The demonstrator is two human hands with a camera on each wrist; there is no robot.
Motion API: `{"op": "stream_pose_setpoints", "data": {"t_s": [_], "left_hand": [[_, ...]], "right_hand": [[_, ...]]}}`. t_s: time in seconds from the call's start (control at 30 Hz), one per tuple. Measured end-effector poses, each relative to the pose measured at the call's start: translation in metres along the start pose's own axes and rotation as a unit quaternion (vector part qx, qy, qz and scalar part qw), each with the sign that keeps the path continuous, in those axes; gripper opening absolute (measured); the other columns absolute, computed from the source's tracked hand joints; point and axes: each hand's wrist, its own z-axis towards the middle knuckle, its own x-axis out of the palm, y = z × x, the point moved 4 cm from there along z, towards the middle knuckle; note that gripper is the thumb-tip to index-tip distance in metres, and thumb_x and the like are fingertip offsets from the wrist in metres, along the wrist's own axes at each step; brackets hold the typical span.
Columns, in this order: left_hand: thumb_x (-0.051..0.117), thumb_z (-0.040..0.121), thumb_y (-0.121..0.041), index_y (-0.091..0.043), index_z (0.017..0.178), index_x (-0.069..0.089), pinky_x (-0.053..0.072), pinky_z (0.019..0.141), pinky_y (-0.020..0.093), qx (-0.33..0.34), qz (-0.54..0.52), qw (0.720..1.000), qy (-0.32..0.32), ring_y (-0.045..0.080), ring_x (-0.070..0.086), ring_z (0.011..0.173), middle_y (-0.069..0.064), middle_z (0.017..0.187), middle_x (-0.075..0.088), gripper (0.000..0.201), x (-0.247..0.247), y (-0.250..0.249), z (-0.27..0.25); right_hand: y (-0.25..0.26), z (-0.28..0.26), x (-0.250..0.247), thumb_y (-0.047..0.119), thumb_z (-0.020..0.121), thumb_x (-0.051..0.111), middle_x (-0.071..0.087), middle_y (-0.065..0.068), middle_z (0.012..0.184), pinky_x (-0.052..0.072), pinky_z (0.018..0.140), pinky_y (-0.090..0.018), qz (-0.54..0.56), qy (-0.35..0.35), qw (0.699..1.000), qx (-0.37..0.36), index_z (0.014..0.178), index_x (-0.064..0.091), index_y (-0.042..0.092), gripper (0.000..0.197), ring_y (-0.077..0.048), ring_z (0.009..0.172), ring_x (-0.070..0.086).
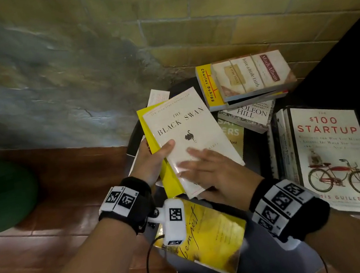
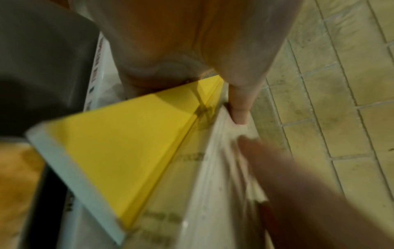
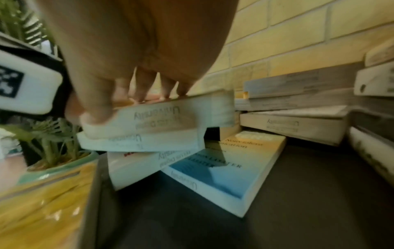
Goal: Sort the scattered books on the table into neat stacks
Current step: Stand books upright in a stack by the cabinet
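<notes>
Fingers of left hand [image 1: 151,159] grip Black Swan book's [image 1: 188,134] edge; right hand [image 1: 214,171] lies flat.

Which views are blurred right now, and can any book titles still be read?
Head view: sharp in the middle, The Black Swan and The $100 Startup are readable, though the right hand is motion-smeared. Left wrist view: heavily blurred, the yellow book shows no text. Right wrist view: soft, strongly distorted, printing unreadable.

Dark desk [image 1: 260,160] against brick wall. Directly on it: blue book [image 3: 224,168], $100 Startup stack [image 1: 332,157], Hill book [image 1: 251,115].
</notes>
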Motion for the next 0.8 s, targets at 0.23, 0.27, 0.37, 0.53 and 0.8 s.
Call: {"op": "stream_pose_setpoints", "data": {"t_s": [0.23, 0.27, 0.37, 0.53, 0.8], "left_hand": [[0.068, 0.082, -0.019, -0.007, 0.132, 0.05, 0.057, 0.083, 0.031, -0.005, -0.049, 0.999, 0.018, 0.024, 0.067, 0.108, 0.011, 0.124, 0.066, 0.054, -0.001, 0.004, 0.0], [0.069, 0.082, -0.018, -0.007, 0.133, 0.048, 0.058, 0.083, 0.032, -0.006, -0.057, 0.998, 0.017, 0.025, 0.066, 0.109, 0.012, 0.125, 0.065, 0.057, 0.0, 0.004, -0.001], [0.068, 0.08, -0.019, -0.009, 0.138, 0.043, 0.057, 0.086, 0.037, -0.004, -0.084, 0.996, 0.022, 0.029, 0.064, 0.113, 0.013, 0.129, 0.063, 0.064, 0.006, 0.002, -0.007], [0.062, 0.085, -0.016, -0.009, 0.14, 0.039, 0.053, 0.095, 0.046, 0.03, -0.1, 0.993, 0.06, 0.031, 0.061, 0.118, 0.013, 0.131, 0.062, 0.061, 0.02, -0.014, -0.025], [0.051, 0.094, 0.0, -0.021, 0.137, 0.031, 0.056, 0.08, 0.025, 0.075, -0.027, 0.984, 0.156, 0.005, 0.066, 0.104, -0.005, 0.117, 0.064, 0.052, 0.056, -0.049, -0.039]], "right_hand": [[-0.052, 0.007, -0.017, 0.053, 0.075, 0.072, 0.046, 0.005, 0.141, 0.036, 0.11, -0.041, 0.302, -0.134, 0.865, 0.378, 0.138, 0.037, 0.028, 0.076, -0.015, 0.131, 0.042], [-0.058, 0.011, -0.01, 0.053, 0.071, 0.074, 0.054, 0.006, 0.133, 0.043, 0.105, -0.044, 0.351, -0.125, 0.84, 0.394, 0.133, 0.04, 0.031, 0.074, -0.013, 0.124, 0.05], [-0.075, 0.01, 0.013, 0.068, 0.062, 0.069, 0.057, 0.002, 0.125, 0.048, 0.099, -0.048, 0.35, -0.099, 0.831, 0.422, 0.129, 0.045, 0.036, 0.078, -0.018, 0.121, 0.052], [-0.059, 0.004, 0.001, 0.062, 0.064, 0.076, 0.054, 0.001, 0.127, 0.046, 0.102, -0.045, 0.446, -0.17, 0.78, 0.405, 0.117, 0.052, 0.045, 0.061, -0.023, 0.126, 0.049], [-0.043, -0.027, -0.075, 0.008, 0.065, 0.079, 0.074, -0.004, 0.106, 0.058, 0.078, -0.029, 0.517, -0.27, 0.732, 0.352, 0.119, 0.058, 0.004, 0.058, -0.017, 0.099, 0.071]]}}
